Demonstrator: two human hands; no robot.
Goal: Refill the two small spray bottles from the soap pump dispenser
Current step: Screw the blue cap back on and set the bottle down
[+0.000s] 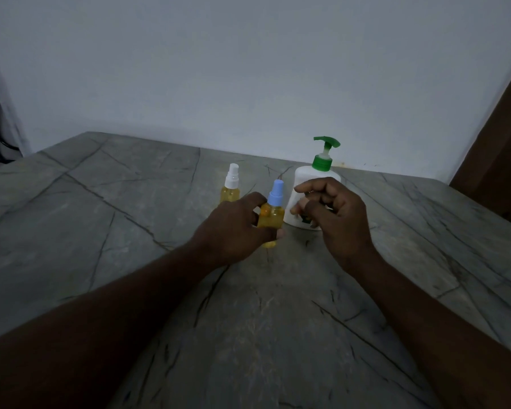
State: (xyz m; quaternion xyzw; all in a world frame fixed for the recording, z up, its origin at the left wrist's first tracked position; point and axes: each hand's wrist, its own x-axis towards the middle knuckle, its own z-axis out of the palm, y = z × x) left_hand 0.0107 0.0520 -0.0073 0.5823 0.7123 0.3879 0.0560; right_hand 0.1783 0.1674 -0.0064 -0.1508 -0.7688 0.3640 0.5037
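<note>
Gripping the blue-capped spray bottle (271,215) in my left hand (233,228), I had its yellow body pinched between the thumb below and the fingers (255,199) curled over its far side. It was roughly upright, low over the table (130,219); whether its base touched the stone I could not tell. Its cap was on, and the body looked well filled with yellow liquid.

My right hand (334,215) hovered just to the right of that cap, holding nothing. Its fingers (309,184) were half curled and the thumb parted from them, leaving a narrow gap fit for a small cap. Just beyond my right fingertips stood the soap dispenser (303,180), white with a green pump (326,142) whose spout pointed left. Beyond my left knuckles, a little to the left, stood the white-capped spray bottle (231,188), upright, capped, also yellow inside, touched by neither hand.

I judged the step to be work on the blue cap, with the right hand about to meet it. Whether this bottle was yet to be filled or already done, I could not say. If the cap was to come off, the next move called for my right fingertips to pinch and twist it while the left kept the body from turning. The open neck would then go under the spout.
</note>
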